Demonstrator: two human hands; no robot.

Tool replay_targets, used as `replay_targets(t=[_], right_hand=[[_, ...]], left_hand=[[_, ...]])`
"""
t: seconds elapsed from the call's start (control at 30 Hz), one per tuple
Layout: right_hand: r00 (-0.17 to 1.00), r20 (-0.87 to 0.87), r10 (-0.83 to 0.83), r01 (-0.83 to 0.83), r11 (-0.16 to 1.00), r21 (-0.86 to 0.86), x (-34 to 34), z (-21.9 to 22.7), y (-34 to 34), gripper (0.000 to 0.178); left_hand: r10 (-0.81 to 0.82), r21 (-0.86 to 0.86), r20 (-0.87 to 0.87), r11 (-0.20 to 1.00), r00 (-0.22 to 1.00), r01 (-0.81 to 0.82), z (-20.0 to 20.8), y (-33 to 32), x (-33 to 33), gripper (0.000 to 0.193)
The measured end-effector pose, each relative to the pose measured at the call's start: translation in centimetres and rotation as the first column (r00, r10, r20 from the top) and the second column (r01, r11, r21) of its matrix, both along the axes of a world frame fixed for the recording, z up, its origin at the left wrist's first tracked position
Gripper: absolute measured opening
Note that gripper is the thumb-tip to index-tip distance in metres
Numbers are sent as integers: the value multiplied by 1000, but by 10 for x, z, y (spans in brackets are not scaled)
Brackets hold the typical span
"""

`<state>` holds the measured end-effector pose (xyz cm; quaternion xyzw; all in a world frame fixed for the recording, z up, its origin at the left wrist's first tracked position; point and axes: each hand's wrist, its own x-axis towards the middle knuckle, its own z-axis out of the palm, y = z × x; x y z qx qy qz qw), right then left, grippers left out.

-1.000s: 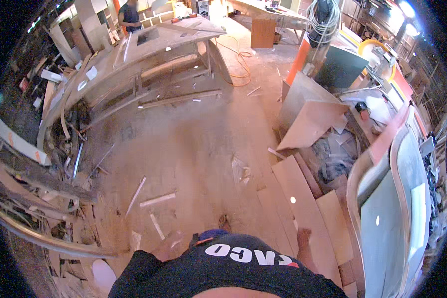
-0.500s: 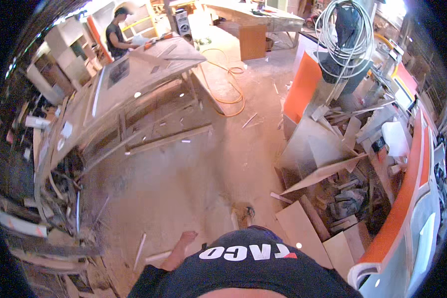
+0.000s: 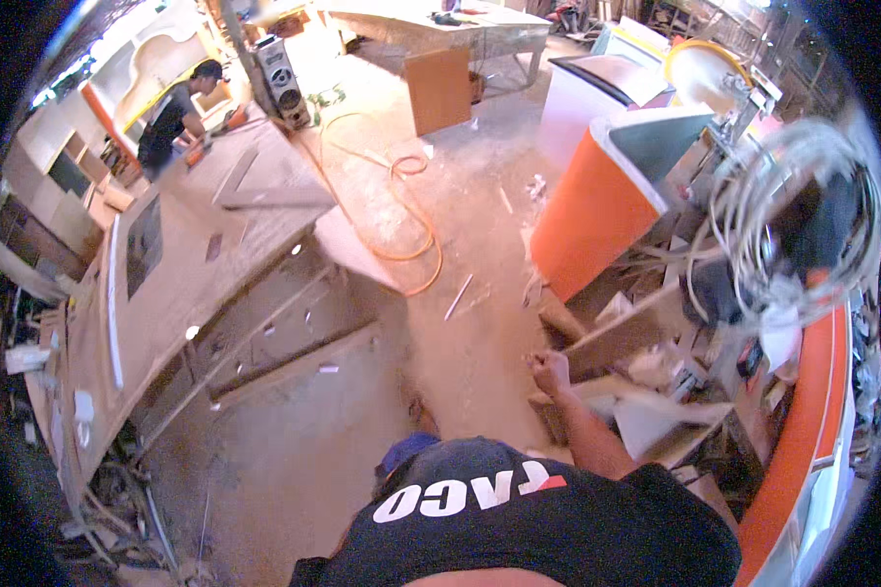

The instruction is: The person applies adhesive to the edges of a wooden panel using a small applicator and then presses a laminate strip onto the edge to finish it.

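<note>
My right hand (image 3: 549,373) hangs in front of my body on the right, its fingers loosely curled inward and nothing visible in them. In the picture it overlaps the end of a brown board (image 3: 625,328) in the scrap pile; whether they touch I cannot tell. My left hand is out of sight; only the dark left sleeve (image 3: 310,571) shows at the lower edge. Ahead of me stands a curved orange panel piece (image 3: 591,210) with a grey edge. A thin pale stick (image 3: 457,297) lies on the dusty floor.
A long workbench (image 3: 171,338) runs along the left. At its far end a person (image 3: 171,117) handles an orange tool (image 3: 233,118). An orange hose (image 3: 431,249) loops over the floor. Coiled cable (image 3: 798,220) hangs at the right, above scrap wood and a long orange curved panel (image 3: 803,450).
I have moved forward and the view has turned, so the bench and hose look nearer. My right hand has swung into view; my left hand has dropped out of it.
</note>
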<state>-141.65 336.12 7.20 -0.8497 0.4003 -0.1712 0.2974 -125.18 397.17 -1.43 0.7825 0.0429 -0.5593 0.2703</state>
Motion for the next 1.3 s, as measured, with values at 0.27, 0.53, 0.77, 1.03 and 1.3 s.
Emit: replay_targets(t=[0.27, 0.53, 0.77, 1.03, 1.3], right_hand=[[919, -255, -300, 319, 947, 37, 18, -24, -97, 37], [815, -387, -430, 496, 864, 85, 109, -92, -318, 29], [971, -121, -205, 213, 975, 57, 327, -23, -605, 27], [921, -156, -356, 353, 934, -51, 471, -35, -830, 28], [663, -642, -385, 589, 798, 129, 437, -64, -859, 47]], left_hand=[[-79, -402, 262, 897, 962, 183, 16, -294, 271, 32], [-205, -202, 211, 948, 956, 248, -19, -585, 447, 32], [-273, -59, 63, 959, 960, 277, 7, -745, 522, 34], [-322, -27, 32, 946, 946, 323, -4, -967, 685, 37], [-406, -78, 312, 890, 859, 449, 11, -1242, 940, 41]])
